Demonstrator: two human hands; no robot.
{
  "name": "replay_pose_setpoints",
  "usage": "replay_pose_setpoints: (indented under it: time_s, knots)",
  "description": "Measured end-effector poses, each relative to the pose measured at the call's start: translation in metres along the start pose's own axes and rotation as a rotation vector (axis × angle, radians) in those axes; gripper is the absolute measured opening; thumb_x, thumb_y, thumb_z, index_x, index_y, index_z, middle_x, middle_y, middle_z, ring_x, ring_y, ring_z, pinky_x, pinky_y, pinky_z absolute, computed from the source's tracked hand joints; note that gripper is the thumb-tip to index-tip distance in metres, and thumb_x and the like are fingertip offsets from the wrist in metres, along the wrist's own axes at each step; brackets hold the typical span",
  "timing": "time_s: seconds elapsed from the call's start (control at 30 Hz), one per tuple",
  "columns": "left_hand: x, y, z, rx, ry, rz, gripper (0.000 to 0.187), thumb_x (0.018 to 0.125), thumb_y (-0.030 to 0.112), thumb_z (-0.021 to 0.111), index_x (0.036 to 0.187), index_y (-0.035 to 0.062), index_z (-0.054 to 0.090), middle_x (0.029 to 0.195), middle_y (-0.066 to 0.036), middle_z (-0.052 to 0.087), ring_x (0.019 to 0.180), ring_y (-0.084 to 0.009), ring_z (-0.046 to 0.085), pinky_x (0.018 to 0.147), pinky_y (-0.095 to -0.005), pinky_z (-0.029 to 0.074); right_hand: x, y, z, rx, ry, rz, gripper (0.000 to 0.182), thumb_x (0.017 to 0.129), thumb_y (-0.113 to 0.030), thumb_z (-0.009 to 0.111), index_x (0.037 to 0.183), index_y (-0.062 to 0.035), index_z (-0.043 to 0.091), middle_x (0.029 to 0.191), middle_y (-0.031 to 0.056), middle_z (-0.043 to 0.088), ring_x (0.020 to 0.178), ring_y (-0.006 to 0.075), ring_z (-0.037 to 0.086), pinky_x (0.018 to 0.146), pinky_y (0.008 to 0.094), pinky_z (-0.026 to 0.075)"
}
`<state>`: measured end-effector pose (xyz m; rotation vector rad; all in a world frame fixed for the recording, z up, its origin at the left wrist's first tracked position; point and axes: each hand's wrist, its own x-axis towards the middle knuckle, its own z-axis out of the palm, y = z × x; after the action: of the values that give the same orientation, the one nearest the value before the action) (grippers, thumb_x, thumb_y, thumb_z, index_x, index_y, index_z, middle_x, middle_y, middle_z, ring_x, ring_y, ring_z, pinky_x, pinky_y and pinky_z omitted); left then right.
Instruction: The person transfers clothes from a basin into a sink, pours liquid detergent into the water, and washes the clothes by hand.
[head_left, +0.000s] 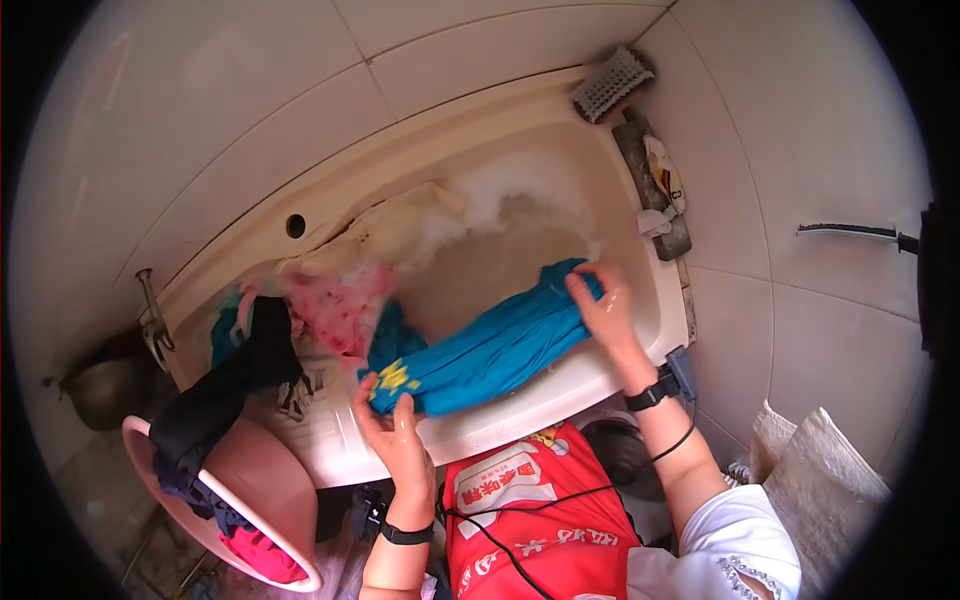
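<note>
A wet blue garment (490,345) with a yellow print lies stretched across the front rim of a cream sink (480,130). My left hand (392,432) grips its near end by the yellow print. At the far end, over the soapy water, my right hand (603,302) clutches the cloth. Both wrists wear black bands. Foam (520,190) floats at the back of the basin.
A pink patterned cloth (340,305) and a dark garment (235,385) lie at the sink's left. A pink basin (255,480) with clothes stands lower left. A scrub brush (612,84) and a soap bar rest at the sink's right corner. Tiled walls surround.
</note>
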<state>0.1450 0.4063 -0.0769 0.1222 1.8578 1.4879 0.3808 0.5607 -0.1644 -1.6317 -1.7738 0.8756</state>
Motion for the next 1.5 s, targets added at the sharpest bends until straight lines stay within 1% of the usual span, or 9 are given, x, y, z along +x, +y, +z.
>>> replay_pose_setpoints:
  time_s: [0.13,0.47,0.73,0.8,0.93,1.03,1.27,1.37,1.5]
  knots:
    - [0.044,-0.034,-0.006,0.967,0.002,0.654,0.06,0.076,0.009,0.06,0.133,0.0089,0.039,0.128,-0.021,0.038,0.114,-0.0341,0.04,0.098,-0.0458,0.033,0.022,0.006,-0.022,-0.689,-0.009,-0.289,0.054,0.069,-0.027,0.073,0.118,-0.0123,0.056,0.122,0.0159,0.045,0.109,0.0359,0.044,0.088,0.0458,0.037]
    - [0.109,-0.14,0.061,1.376,-0.725,0.753,0.067,0.074,0.043,0.065,0.135,0.0323,0.038,0.141,-0.019,0.027,0.131,-0.0394,0.022,0.102,-0.0625,0.014,0.018,0.104,0.06,-0.815,-0.717,-0.529,0.055,0.071,-0.028,0.066,0.123,-0.0151,0.054,0.138,0.0111,0.034,0.132,0.0342,0.023,0.104,0.0552,0.024]
    - [0.23,-0.211,-0.015,2.112,-0.597,1.163,0.056,0.079,0.026,0.059,0.127,0.002,0.045,0.121,-0.021,0.051,0.113,-0.0373,0.046,0.096,-0.0604,0.026,0.021,0.102,0.039,-0.551,-0.858,-0.418,0.056,0.073,-0.033,0.06,0.123,-0.0072,0.052,0.126,0.0251,0.043,0.122,0.0418,0.036,0.103,0.0478,0.03]
    - [0.223,-0.162,0.003,2.071,-0.906,0.543,0.05,0.077,0.017,0.055,0.121,-0.0033,0.048,0.113,-0.023,0.056,0.105,-0.0393,0.051,0.094,-0.0595,0.028,0.042,0.087,0.039,-0.677,-0.988,-0.185,0.058,0.074,-0.036,0.059,0.124,-0.0069,0.05,0.126,0.024,0.045,0.122,0.0399,0.036,0.103,0.0482,0.03]
    - [0.146,-0.132,0.069,1.628,-0.365,0.965,0.048,0.076,0.017,0.055,0.121,0.0021,0.049,0.122,-0.022,0.049,0.115,-0.0396,0.042,0.096,-0.0581,0.027,-0.028,0.14,0.103,-0.648,-0.497,-0.098,0.053,0.075,-0.034,0.057,0.12,-0.0068,0.054,0.122,0.0222,0.05,0.119,0.0371,0.041,0.101,0.0471,0.032]
    - [0.097,-0.107,0.083,1.502,-0.571,1.115,0.044,0.076,0.024,0.057,0.117,0.0074,0.053,0.124,-0.017,0.05,0.123,-0.0336,0.037,0.1,-0.0548,0.026,-0.005,0.125,0.102,-0.815,-1.203,-0.333,0.049,0.074,-0.033,0.057,0.115,-0.0053,0.057,0.124,0.0219,0.049,0.116,0.0368,0.044,0.099,0.0461,0.034]
    - [0.163,-0.18,0.034,1.453,-0.604,0.872,0.053,0.078,0.03,0.058,0.125,0.0083,0.045,0.132,-0.014,0.042,0.126,-0.0296,0.033,0.101,-0.0546,0.023,0.033,0.091,0.081,-0.831,-0.811,-0.025,0.042,0.074,-0.017,0.058,0.114,-0.0026,0.056,0.116,0.0201,0.054,0.11,0.033,0.049,0.094,0.0435,0.04]
    - [0.142,-0.191,0.049,0.911,-0.65,0.584,0.053,0.079,0.037,0.06,0.12,0.0077,0.047,0.13,-0.017,0.045,0.121,-0.0287,0.041,0.096,-0.0452,0.036,0.002,0.095,0.102,-0.662,-0.806,-0.174,0.034,0.07,-0.01,0.061,0.103,-0.0023,0.059,0.105,0.0176,0.059,0.1,0.0345,0.055,0.087,0.042,0.044]
    - [0.082,-0.126,0.066,1.547,-0.629,0.206,0.049,0.086,0.038,0.05,0.121,0.0048,0.044,0.123,-0.025,0.048,0.118,-0.0323,0.044,0.082,-0.0452,0.045,0.041,0.093,0.055,-0.41,-0.61,-0.7,0.039,0.071,-0.01,0.059,0.108,0.0025,0.054,0.098,0.021,0.06,0.094,0.0333,0.058,0.081,0.0465,0.045]
